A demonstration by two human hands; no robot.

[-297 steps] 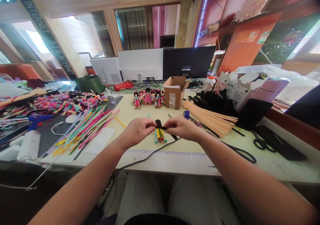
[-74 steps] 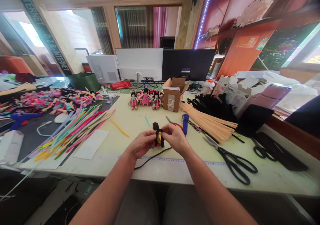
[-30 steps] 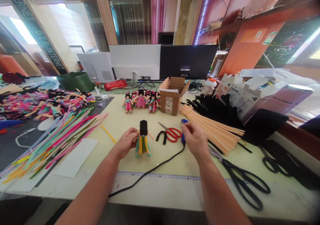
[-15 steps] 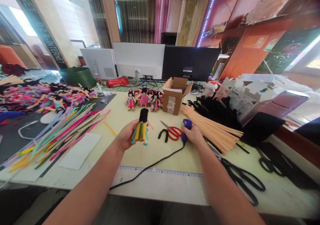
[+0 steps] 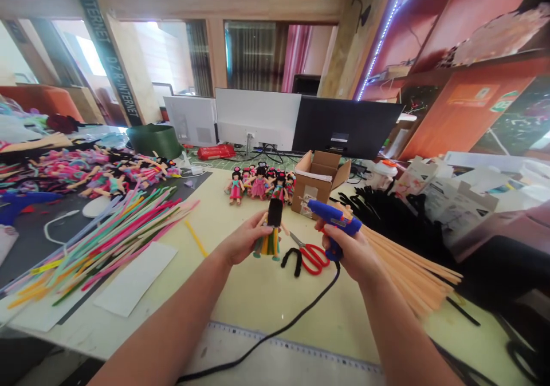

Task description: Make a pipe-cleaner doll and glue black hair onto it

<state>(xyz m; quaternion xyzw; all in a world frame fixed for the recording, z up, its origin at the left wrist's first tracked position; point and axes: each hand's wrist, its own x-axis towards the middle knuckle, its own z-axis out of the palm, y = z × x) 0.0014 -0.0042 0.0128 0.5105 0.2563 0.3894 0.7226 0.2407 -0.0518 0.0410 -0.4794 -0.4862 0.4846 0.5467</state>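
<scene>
A small doll (image 5: 275, 217) with black hair and a yellow, green and teal skirt is held upright in my left hand (image 5: 248, 238), its hair side toward me. My right hand (image 5: 350, 248) is wrapped round the handle of a blue glue gun (image 5: 337, 219), whose nozzle points left toward the doll without touching it. From the gun's handle a black cord (image 5: 296, 320) runs down to the front. Between the hands lie red-handled scissors (image 5: 315, 259) and a bent black fuzzy stem (image 5: 292, 261).
Several finished dolls (image 5: 259, 185) stand by an open cardboard box (image 5: 313, 182). Colourful stems (image 5: 124, 231) and white paper (image 5: 136, 277) lie left; peach stems (image 5: 408, 260) and black stems (image 5: 378, 214) lie right. A ruler (image 5: 296, 349) crosses the front.
My right hand has raised the glue gun off the table and turned its nozzle toward the doll. The doll is turned slightly in my left hand. The camera view has tilted up and shifted left.
</scene>
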